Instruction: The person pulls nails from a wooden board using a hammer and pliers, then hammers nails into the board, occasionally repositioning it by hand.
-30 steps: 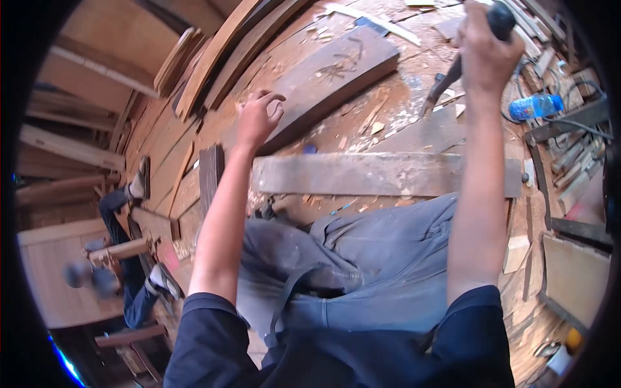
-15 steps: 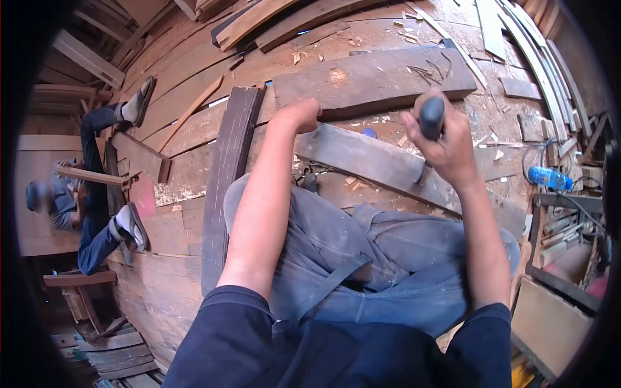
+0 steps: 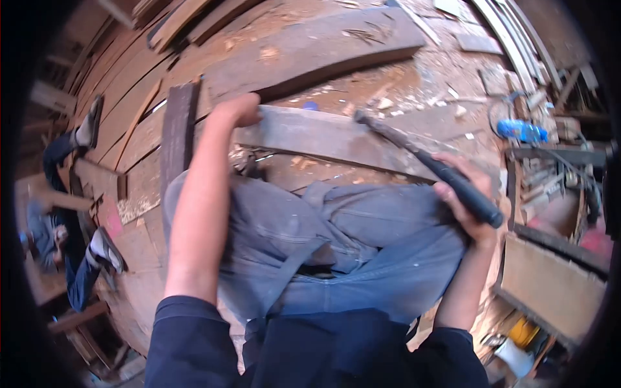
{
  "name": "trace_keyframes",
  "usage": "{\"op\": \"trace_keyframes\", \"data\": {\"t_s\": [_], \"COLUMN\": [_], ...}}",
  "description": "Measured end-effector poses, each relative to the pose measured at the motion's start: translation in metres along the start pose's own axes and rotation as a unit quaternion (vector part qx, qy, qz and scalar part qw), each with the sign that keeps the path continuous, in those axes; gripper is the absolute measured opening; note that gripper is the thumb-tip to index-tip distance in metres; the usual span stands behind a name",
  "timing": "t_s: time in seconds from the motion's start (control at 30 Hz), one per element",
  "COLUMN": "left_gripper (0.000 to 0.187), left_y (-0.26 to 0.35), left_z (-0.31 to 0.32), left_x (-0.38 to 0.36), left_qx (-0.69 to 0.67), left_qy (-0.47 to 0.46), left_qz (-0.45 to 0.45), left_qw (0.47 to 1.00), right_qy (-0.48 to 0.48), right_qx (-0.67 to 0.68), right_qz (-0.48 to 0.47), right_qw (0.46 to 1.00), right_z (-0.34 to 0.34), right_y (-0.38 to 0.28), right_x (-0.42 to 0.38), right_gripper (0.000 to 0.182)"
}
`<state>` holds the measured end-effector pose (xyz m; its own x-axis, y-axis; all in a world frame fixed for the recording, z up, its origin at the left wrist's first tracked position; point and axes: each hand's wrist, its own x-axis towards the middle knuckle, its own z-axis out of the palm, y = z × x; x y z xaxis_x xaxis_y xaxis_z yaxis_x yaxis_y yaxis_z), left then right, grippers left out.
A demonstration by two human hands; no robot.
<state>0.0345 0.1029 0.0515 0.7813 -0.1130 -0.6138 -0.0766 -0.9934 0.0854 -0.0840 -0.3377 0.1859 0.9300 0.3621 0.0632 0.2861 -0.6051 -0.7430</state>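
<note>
My right hand (image 3: 471,171) is wrapped around the black grip of a hammer (image 3: 427,161). The hammer lies slantwise over the plank, its metal head toward the upper left and its grip end near my right thigh. My left hand (image 3: 242,110) is closed at the left end of a grey-brown wooden plank (image 3: 317,134), its fingertips hidden from view. The plank runs across in front of my crossed legs. A small blue round object (image 3: 310,105) sits just behind the plank's far edge.
Behind the plank lies a thick beam (image 3: 310,55) with thin scraps on top. A dark board (image 3: 178,129) stands left of my knee. A water bottle (image 3: 521,131) and a wooden crate (image 3: 553,278) are at right. Another person (image 3: 45,226) sits at far left. Wood chips litter the floor.
My right hand has moved down and right, tipping the hammer from end-on to lying slantwise in view. My left hand stays at the plank's end. The whole view has shifted.
</note>
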Motion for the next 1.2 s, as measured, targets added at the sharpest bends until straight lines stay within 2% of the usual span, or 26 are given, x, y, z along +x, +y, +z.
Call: {"op": "trace_keyframes", "data": {"t_s": [0.03, 0.07, 0.13, 0.17, 0.23, 0.27, 0.33, 0.43, 0.53, 0.57, 0.67, 0.7, 0.8, 0.87, 0.9, 0.93, 1.0, 1.03, 1.07, 1.1, 1.13, 1.17, 1.2], "left_gripper": [0.034, 0.033, 0.034, 0.033, 0.032, 0.032, 0.035, 0.045, 0.051, 0.055, 0.055, 0.055, 0.05, 0.044, 0.036, 0.036, 0.035, 0.034, 0.03, 0.026, 0.023, 0.023, 0.023], "left_y": [0.008, 0.014, 0.023, 0.023, 0.017, 0.014, 0.012, 0.009, -0.03, -0.029, -0.05, -0.064, -0.056, -0.023, -0.001, -0.011, 0.017, 0.017, 0.002, 0.004, 0.016, 0.018, 0.025], "left_z": [0.0, -0.001, 0.001, 0.005, 0.014, 0.017, 0.018, 0.027, 0.073, 0.072, 0.086, 0.094, 0.088, 0.085, 0.081, 0.09, 0.085, 0.082, 0.091, 0.094, 0.088, 0.09, 0.093], "left_x": [-0.003, -0.008, -0.011, -0.012, -0.01, -0.011, -0.016, -0.025, -0.011, -0.011, 0.009, 0.012, -0.003, -0.023, -0.034, -0.02, -0.031, -0.026, -0.007, -0.002, -0.009, -0.003, -0.003], "left_qx": [0.018, 0.036, 0.052, 0.064, 0.059, 0.039, 0.009, -0.078, 0.036, -0.027, -0.096, -0.115, -0.32, -0.485, -0.485, -0.495, -0.513, -0.486, -0.487, -0.494, -0.487, -0.504, -0.52], "left_qy": [0.007, 0.017, 0.029, 0.049, 0.094, 0.112, 0.118, 0.11, 0.233, 0.191, 0.128, 0.141, 0.112, 0.077, 0.079, 0.05, 0.069, 0.063, 0.041, 0.059, 0.077, 0.071, 0.085], "left_qz": [0.005, 0.007, -0.001, 0.012, 0.033, 0.038, 0.025, -0.057, -0.139, -0.163, -0.173, -0.137, -0.114, -0.081, -0.053, -0.011, -0.022, -0.014, -0.02, -0.053, -0.106, -0.16, -0.202], "left_qw": [1.0, 0.999, 0.998, 0.997, 0.993, 0.992, 0.993, 0.989, 0.962, 0.968, 0.972, 0.974, 0.934, 0.867, 0.869, 0.868, 0.855, 0.872, 0.872, 0.866, 0.864, 0.846, 0.826], "right_qy": [-0.035, -0.013, -0.016, -0.052, -0.085, -0.14, -0.189, -0.22, -0.235, -0.217, -0.172, -0.1, -0.162, -0.169, -0.177, -0.172, -0.137, -0.073, -0.059, -0.045, -0.063, -0.07, -0.071], "right_qx": [-0.016, -0.063, -0.076, -0.043, -0.078, -0.088, -0.06, 0.043, 0.081, 0.096, -0.018, -0.079, -0.127, -0.16, -0.176, -0.171, -0.095, -0.066, 0.009, 0.081, 0.293, 0.389, 0.403], "right_qz": [0.046, -0.006, -0.089, -0.107, -0.13, -0.091, -0.08, -0.057, -0.018, 0.02, 0.106, 0.04, 0.05, 0.057, 0.054, 0.065, 0.146, 0.126, 0.138, 0.154, 0.238, 0.23, 0.219], "right_qw": [0.998, 0.998, 0.993, 0.992, 0.985, 0.982, 0.977, 0.973, 0.968, 0.971, 0.979, 0.991, 0.977, 0.971, 0.967, 0.968, 0.975, 0.987, 0.989, 0.984, 0.924, 0.889, 0.886], "right_z": [-0.003, 0.005, 0.02, 0.025, 0.03, 0.028, 0.029, 0.038, 0.045, 0.05, 0.048, 0.068, 0.069, 0.07, 0.073, 0.075, 0.074, 0.076, 0.068, 0.058, 0.048, 0.044, 0.038], "right_y": [0.002, 0.006, 0.009, 0.008, -0.003, -0.011, -0.003, 0.014, 0.021, 0.02, -0.006, 0.01, 0.009, 0.009, 0.008, 0.009, 0.016, 0.031, 0.037, 0.041, 0.037, 0.039, 0.026], "right_x": [-0.013, -0.024, -0.033, -0.036, -0.04, -0.039, -0.041, -0.046, -0.047, -0.044, -0.04, -0.044, -0.035, -0.029, -0.026, -0.024, -0.021, -0.024, -0.02, -0.014, -0.011, -0.006, -0.001], "right_gripper": [0.05, 0.055, 0.048, 0.041, 0.039, 0.024, 0.018, 0.03, 0.027, 0.025, 0.039, 0.064, 0.08, 0.085, 0.088, 0.089, 0.076, 0.069, 0.066, 0.064, 0.051, 0.046, 0.054]}}
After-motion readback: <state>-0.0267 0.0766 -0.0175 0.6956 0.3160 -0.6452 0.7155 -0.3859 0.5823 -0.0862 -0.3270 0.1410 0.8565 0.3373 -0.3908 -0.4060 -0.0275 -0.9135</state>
